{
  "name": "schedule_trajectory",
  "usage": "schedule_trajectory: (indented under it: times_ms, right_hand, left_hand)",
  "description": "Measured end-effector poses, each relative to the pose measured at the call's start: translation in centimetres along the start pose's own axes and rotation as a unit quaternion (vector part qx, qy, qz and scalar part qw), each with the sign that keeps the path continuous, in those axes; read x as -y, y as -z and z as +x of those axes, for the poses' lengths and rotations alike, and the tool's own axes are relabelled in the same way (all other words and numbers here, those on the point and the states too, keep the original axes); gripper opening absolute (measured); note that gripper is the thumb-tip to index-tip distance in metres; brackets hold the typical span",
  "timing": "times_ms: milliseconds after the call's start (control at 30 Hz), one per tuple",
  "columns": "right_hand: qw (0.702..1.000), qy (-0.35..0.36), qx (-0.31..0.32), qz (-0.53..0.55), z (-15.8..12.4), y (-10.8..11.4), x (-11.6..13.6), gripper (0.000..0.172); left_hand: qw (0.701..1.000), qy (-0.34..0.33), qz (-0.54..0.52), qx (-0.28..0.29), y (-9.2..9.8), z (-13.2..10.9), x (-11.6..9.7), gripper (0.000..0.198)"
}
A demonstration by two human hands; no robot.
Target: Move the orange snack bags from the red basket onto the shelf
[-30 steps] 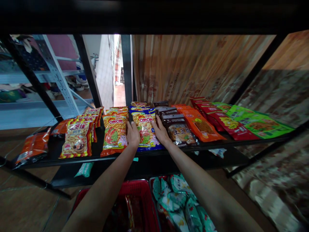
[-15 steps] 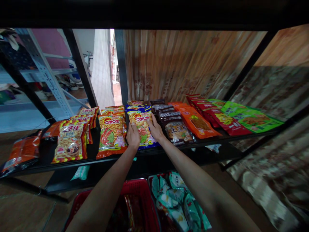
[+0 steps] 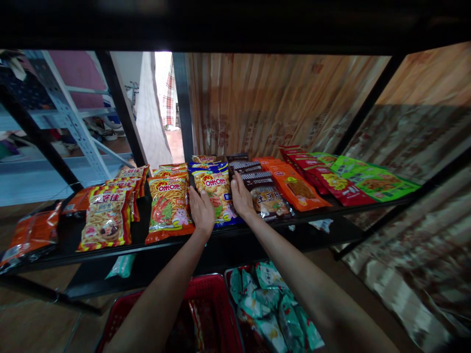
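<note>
Blue snack bag (image 3: 217,189), L hand (image 3: 201,211), R hand (image 3: 241,197) flat on sides (on shelf (image 3: 69,230))

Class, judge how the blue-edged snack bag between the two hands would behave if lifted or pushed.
The blue-edged snack bag looks puffy and thin-walled, so it is probably light and floppy. Its glossy film would likely slide easily on the black shelf. The printed crisps suggest contents that may crush.
</note>
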State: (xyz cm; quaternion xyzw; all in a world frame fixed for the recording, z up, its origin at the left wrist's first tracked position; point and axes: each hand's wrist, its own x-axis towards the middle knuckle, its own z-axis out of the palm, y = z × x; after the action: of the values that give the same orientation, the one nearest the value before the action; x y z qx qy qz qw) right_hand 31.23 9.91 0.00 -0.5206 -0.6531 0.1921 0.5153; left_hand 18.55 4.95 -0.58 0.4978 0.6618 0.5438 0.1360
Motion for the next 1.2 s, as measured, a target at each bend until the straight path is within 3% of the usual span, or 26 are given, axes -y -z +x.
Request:
schedule_trajectory:
  times_ms: [67, 133, 233, 333, 467, 533, 767, 1200]
  right_hand:
    - [0.999, 0.028, -0.035, -0.008, 0.1, 0.9, 0.0, 0.064]
    - [0.996, 0.036, -0.074, -0.02, 0.4, 2.2, -0.3, 0.063]
    - [0.989, 0.017, -0.14, -0.048, 1.5, 5.0, -1.3, 0.06]
    - [0.975, -0.065, -0.191, -0.091, 2.6, 7.9, -2.9, 0.058]
    - [0.961, -0.177, -0.137, -0.161, 3.7, 10.8, -5.1, 0.052]
    - [0.957, -0.2, -0.106, -0.181, 3.9, 11.5, -6.0, 0.049]
    - [0.956, -0.216, -0.056, -0.193, 4.7, 11.5, -8.3, 0.045]
    - [0.949, -0.222, -0.039, -0.22, 5.4, 10.4, -6.4, 0.048]
  left_hand:
    - [0.997, -0.068, -0.01, -0.023, 0.4, -1.6, -0.7, 0.058]
    - [0.981, -0.187, -0.038, -0.03, 0.5, -3.4, -1.6, 0.055]
    - [0.948, -0.302, -0.074, 0.066, -0.6, -5.7, -3.6, 0.049]
    - [0.951, -0.238, -0.097, 0.172, -3.2, -6.9, -5.6, 0.051]
    - [0.963, -0.016, -0.074, 0.258, -7.1, -7.0, -7.4, 0.058]
    - [0.96, 0.041, -0.056, 0.27, -8.5, -6.8, -7.6, 0.062]
    - [0.963, 0.037, -0.061, 0.259, -11.0, -6.1, -6.7, 0.069]
    - [0.975, 0.023, -0.108, 0.193, -12.6, -5.7, -5.8, 0.068]
